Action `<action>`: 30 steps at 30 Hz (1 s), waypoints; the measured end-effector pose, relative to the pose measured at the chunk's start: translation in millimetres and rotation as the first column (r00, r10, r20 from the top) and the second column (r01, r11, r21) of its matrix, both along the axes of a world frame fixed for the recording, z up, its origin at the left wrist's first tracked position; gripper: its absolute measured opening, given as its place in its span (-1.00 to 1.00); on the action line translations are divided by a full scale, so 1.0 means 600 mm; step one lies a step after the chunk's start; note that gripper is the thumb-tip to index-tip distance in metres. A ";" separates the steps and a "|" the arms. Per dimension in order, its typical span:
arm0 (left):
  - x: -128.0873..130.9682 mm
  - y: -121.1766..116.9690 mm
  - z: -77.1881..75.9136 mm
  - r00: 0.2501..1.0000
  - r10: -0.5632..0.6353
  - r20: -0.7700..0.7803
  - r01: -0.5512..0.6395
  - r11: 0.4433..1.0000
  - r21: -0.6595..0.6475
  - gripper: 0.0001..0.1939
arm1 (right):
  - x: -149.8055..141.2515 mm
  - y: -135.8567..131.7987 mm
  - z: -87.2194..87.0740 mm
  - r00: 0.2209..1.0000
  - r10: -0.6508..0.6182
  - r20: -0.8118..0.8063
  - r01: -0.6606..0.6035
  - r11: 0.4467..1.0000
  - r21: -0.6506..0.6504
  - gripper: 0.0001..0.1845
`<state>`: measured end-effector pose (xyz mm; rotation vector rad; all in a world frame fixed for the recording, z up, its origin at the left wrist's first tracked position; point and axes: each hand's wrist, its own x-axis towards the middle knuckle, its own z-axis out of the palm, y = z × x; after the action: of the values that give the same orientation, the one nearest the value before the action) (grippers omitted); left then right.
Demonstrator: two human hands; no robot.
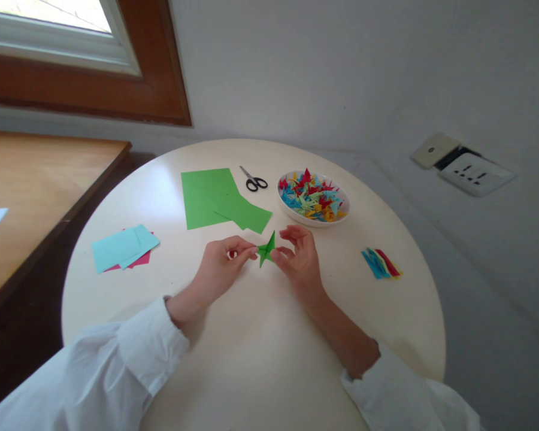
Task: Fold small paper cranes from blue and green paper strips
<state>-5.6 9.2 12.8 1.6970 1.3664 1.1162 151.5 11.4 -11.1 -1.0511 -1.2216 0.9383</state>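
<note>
A small green folded paper piece [266, 248] is held just above the round cream table [260, 359], between both hands. My left hand [222, 266] pinches its left tip with thumb and forefinger. My right hand [299, 257] pinches its right side, the other fingers curled above it. Both sleeves are white.
Green paper sheets [215, 197] lie behind the hands, with black scissors [254, 179] and a white bowl [313, 220] of several coloured folded papers beyond. Light blue and pink sheets [123, 248] lie at the left, coloured strips [381, 263] at the right. A wooden desk [31, 185] stands left.
</note>
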 end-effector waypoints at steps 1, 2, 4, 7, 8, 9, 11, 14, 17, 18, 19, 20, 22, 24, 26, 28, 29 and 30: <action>0.000 -0.001 -0.001 1.000 -0.012 -0.005 0.012 1.000 0.000 -0.82 | -0.003 -0.002 -0.001 0.999 0.043 -0.006 -0.043 0.999 -0.022 -0.34; -0.001 -0.002 -0.002 1.000 -0.026 -0.010 0.026 1.000 0.003 -0.82 | -0.005 -0.004 -0.003 0.997 0.079 -0.013 -0.080 0.996 -0.049 -0.25; -0.002 -0.003 -0.005 0.998 -0.053 -0.016 0.053 0.999 0.008 -0.82 | -0.008 -0.005 -0.006 0.990 0.134 -0.034 -0.137 0.985 -0.110 -0.13; -0.003 -0.002 -0.008 0.998 -0.068 -0.012 0.068 0.998 0.010 -0.81 | -0.006 -0.003 -0.008 0.976 0.200 -0.084 -0.213 0.956 -0.203 -0.05; -0.003 -0.001 -0.008 0.997 -0.071 -0.004 0.071 0.997 0.009 -0.81 | -0.004 -0.001 -0.008 0.970 0.223 -0.100 -0.240 0.943 -0.230 -0.06; -0.003 -0.001 -0.008 0.997 -0.073 0.010 0.073 0.997 0.009 -0.81 | -0.002 0.000 -0.007 0.963 0.244 -0.115 -0.266 0.931 -0.250 -0.09; -0.003 0.001 -0.008 0.995 -0.083 0.047 0.083 0.996 0.012 -0.81 | 0.001 0.002 -0.004 0.949 0.282 -0.142 -0.311 0.912 -0.268 -0.18; -0.002 0.001 -0.010 0.990 -0.107 0.088 0.105 0.994 0.026 -0.83 | 0.005 0.003 0.003 0.932 0.329 -0.154 -0.358 0.902 -0.240 -0.39; -0.002 0.002 -0.014 0.983 -0.147 0.107 0.146 0.989 0.019 -0.85 | 0.005 0.003 0.005 0.938 0.329 -0.104 -0.344 0.921 -0.185 -0.69; -0.002 0.002 -0.015 0.981 -0.158 0.112 0.157 0.987 0.014 -0.86 | 0.005 0.003 0.005 0.942 0.323 -0.087 -0.333 0.927 -0.171 -0.75; -0.002 0.002 -0.017 0.980 -0.164 0.115 0.164 0.986 0.013 -0.87 | 0.005 0.003 0.005 0.945 0.318 -0.074 -0.326 0.932 -0.159 -0.79; -0.003 0.002 -0.017 0.980 -0.166 0.113 0.165 0.986 0.016 -0.88 | 0.006 0.003 0.005 0.947 0.315 -0.062 -0.321 0.935 -0.149 -0.79; -0.002 0.003 -0.018 0.979 -0.171 0.108 0.168 0.985 0.035 -0.88 | 0.007 0.002 0.005 0.950 0.310 -0.031 -0.311 0.941 -0.133 -0.77; -0.002 0.002 -0.018 0.976 -0.190 0.109 0.185 0.981 0.051 -0.88 | 0.008 0.001 0.006 0.952 0.304 0.026 -0.298 0.945 -0.136 -0.76; -0.002 0.001 -0.018 0.969 -0.214 0.122 0.209 0.977 0.052 -0.88 | 0.009 -0.001 0.009 0.950 0.299 0.091 -0.283 0.947 -0.154 -0.75; -0.001 0.001 -0.018 0.966 -0.225 0.132 0.221 0.974 0.044 -0.87 | 0.010 -0.003 0.012 0.945 0.301 0.129 -0.278 0.946 -0.166 -0.74; -0.001 0.001 -0.018 0.965 -0.225 0.134 0.221 0.974 0.043 -0.86 | 0.011 -0.003 0.014 0.944 0.302 0.134 -0.279 0.946 -0.165 -0.74; 0.000 0.001 -0.018 0.965 -0.224 0.138 0.220 0.975 0.044 -0.86 | 0.011 -0.003 0.015 0.943 0.306 0.134 -0.283 0.945 -0.164 -0.74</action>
<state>-5.8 9.8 1.8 1.7080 1.0490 1.1084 158.1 9.4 -2.3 -1.0893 -1.4905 1.2064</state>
